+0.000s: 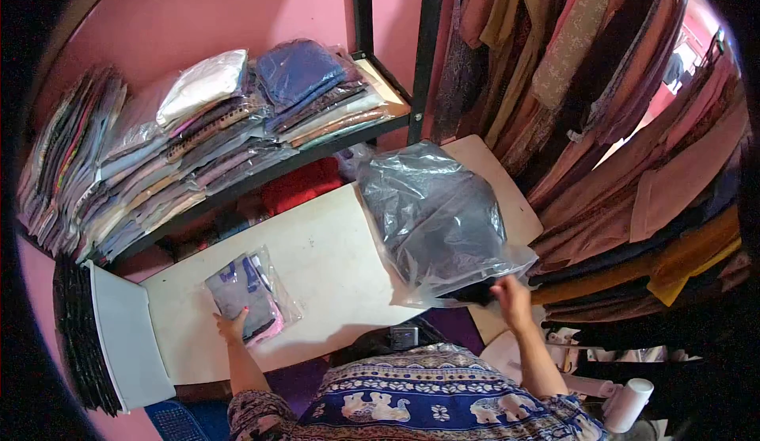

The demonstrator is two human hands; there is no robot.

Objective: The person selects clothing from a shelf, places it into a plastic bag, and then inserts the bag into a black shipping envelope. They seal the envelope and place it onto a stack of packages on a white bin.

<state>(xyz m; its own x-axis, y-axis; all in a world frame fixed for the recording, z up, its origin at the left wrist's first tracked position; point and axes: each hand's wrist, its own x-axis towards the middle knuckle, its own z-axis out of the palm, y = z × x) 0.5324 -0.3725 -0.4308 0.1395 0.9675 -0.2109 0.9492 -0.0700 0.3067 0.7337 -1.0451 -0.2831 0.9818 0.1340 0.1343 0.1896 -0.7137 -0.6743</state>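
My left hand (232, 328) is at the near edge of a clear packet holding a folded grey garment (236, 289), with blue and pink parts showing. The thumb lies over the packet and the other fingers are at its left side, partly hidden. On the right, my right hand (512, 292) has its fingers closed on the edge of a large clear plastic bag (431, 211). Dark fabric fills this bag, which lies across the right part of the white table (324, 243).
A black-framed shelf (261, 168) behind the table bears stacks of bagged folded garments (214, 136). Hanging clothes (554, 85) crowd the right side. A pale bin (131, 338) stands at the table's left end. A white roll (629, 405) is at the lower right.
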